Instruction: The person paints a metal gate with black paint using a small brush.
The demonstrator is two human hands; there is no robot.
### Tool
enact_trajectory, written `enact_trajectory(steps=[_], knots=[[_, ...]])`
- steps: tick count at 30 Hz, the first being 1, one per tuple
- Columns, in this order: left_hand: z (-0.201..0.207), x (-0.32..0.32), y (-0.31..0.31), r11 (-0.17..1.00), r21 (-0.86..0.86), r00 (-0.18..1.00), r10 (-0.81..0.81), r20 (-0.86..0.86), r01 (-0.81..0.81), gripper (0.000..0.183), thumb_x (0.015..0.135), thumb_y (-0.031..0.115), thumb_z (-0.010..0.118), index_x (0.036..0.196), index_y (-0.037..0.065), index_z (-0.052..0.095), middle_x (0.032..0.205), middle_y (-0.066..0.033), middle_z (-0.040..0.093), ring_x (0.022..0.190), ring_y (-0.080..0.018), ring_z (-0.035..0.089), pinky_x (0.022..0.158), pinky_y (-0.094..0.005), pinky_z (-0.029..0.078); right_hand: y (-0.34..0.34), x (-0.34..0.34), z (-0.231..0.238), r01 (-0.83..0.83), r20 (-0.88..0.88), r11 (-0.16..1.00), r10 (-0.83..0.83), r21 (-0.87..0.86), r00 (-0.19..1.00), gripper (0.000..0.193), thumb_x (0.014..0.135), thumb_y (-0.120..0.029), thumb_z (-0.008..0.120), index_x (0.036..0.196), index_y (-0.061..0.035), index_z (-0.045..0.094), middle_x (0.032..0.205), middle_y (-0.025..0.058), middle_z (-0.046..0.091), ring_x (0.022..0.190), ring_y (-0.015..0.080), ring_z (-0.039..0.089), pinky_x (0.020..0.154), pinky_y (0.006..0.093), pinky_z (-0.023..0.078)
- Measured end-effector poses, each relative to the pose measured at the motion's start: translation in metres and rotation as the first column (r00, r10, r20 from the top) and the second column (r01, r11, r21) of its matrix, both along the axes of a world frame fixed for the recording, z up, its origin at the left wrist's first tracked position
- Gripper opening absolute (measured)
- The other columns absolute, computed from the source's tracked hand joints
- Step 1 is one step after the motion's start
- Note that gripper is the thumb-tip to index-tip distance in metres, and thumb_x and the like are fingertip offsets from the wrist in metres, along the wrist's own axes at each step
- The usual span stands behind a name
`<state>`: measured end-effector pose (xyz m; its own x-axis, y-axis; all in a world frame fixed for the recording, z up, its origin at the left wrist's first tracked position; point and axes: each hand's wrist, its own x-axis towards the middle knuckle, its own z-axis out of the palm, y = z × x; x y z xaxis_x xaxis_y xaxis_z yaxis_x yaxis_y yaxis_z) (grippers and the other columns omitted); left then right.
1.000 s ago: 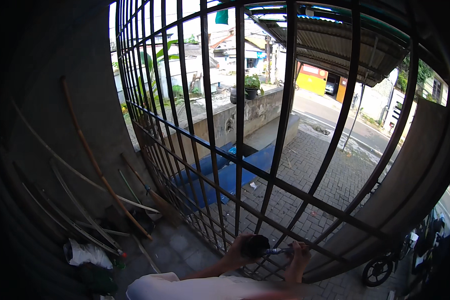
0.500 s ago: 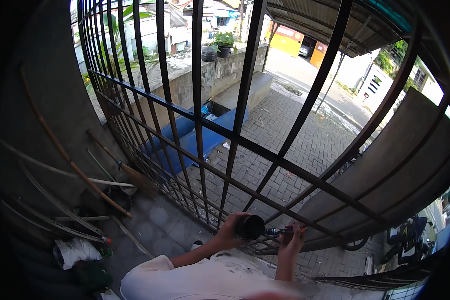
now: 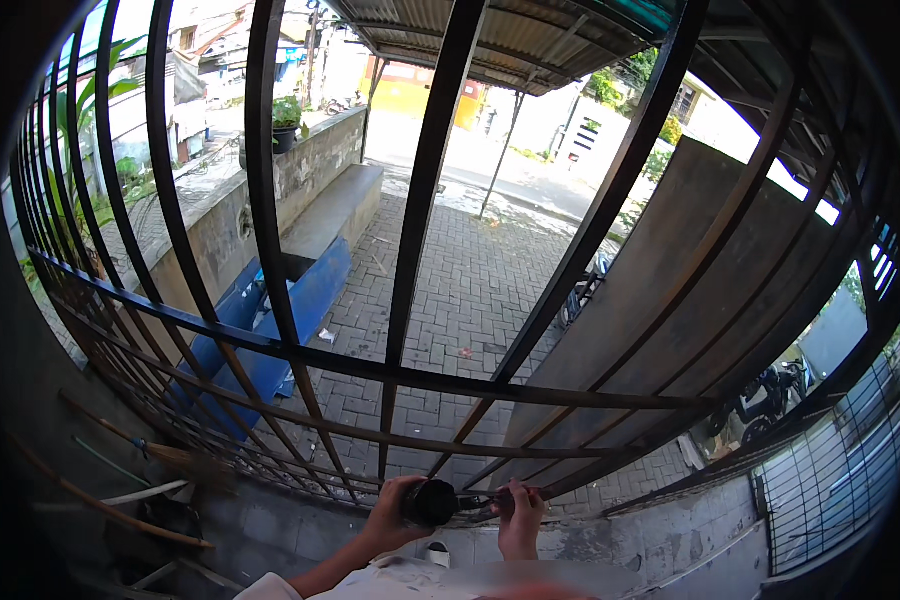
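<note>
My left hand (image 3: 392,512) is wrapped round a small round black container (image 3: 432,503), whose dark inside faces up. Just right of it, my right hand (image 3: 520,515) is closed on a thin brush (image 3: 478,500), apparently a paintbrush, with its dark end close to the container's rim. I cannot tell whether the two touch. Directly ahead of both hands stands a tall metal bar gate (image 3: 370,369); its upper crossbar is glossy black, while the lower rails look brownish.
Left of me, a broom (image 3: 175,456) and several long sticks lean near the wall. Beyond the bars are a blue trough-like container (image 3: 290,335), a concrete ledge (image 3: 345,200) and brick paving (image 3: 450,260). A large dark panel (image 3: 670,270) and a motorbike (image 3: 765,400) are at right.
My view has turned to the right, so the gate and yard appear shifted left. Both hands keep hold of the container and the brush, close together.
</note>
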<state>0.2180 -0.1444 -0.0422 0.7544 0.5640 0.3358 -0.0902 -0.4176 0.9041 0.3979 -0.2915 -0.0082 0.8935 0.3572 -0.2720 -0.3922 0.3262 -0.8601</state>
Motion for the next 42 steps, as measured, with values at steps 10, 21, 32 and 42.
enact_trajectory(steps=[10,21,32,42], knots=[[-0.053,0.041,0.059,0.968,-0.187,0.985,-0.155,0.075,0.167,0.088,0.062,0.017,0.094,0.137,0.007,0.051,0.129,-0.016,0.057,0.123,-0.033,0.055,0.107,-0.0442,0.044,-0.014,0.015,-0.056,0.09,0.018,0.993,-0.089,-0.072,0.996,0.01,0.09,-0.015,0.072,0.091,-0.0073,0.067,0.081,0.0053,0.069,0.069,0.0188,0.067,0.058,0.0357,0.054],[-0.037,0.08,0.118,0.968,-0.099,0.966,-0.214,0.145,0.23,0.088,0.062,0.018,0.094,0.138,0.007,0.05,0.129,-0.0162,0.057,0.125,-0.0319,0.055,0.107,-0.0436,0.044,-0.002,0.013,-0.048,0.062,0.092,0.985,-0.048,-0.164,0.995,0.022,0.092,-0.028,0.075,0.091,-0.0117,0.061,0.09,0.003,0.059,0.084,0.0207,0.053,0.075,0.0411,0.048],[-0.078,0.018,0.038,0.877,-0.357,0.944,-0.329,0.036,0.32,0.089,0.062,0.018,0.095,0.138,0.006,0.05,0.129,-0.0163,0.057,0.126,-0.0309,0.055,0.108,-0.0429,0.044,-0.002,-0.024,0.002,0.137,0.024,0.987,-0.14,0.078,0.99,0.011,0.089,-0.013,0.07,0.09,-0.0031,0.068,0.084,0.0054,0.067,0.071,0.0171,0.064,0.06,0.0322,0.05],[-0.006,-0.014,0.043,0.932,-0.147,0.935,-0.346,-0.076,0.332,0.092,0.065,0.004,0.091,0.143,0.009,0.043,0.14,-0.0126,0.05,0.133,-0.0289,0.052,0.112,-0.0413,0.044,-0.011,-0.053,-0.001,0.159,0.107,0.986,-0.152,-0.056,0.983,0.009,0.092,-0.015,0.069,0.092,-0.0074,0.063,0.081,0.0022,0.064,0.073,0.0131,0.062,0.061,0.0306,0.047]])
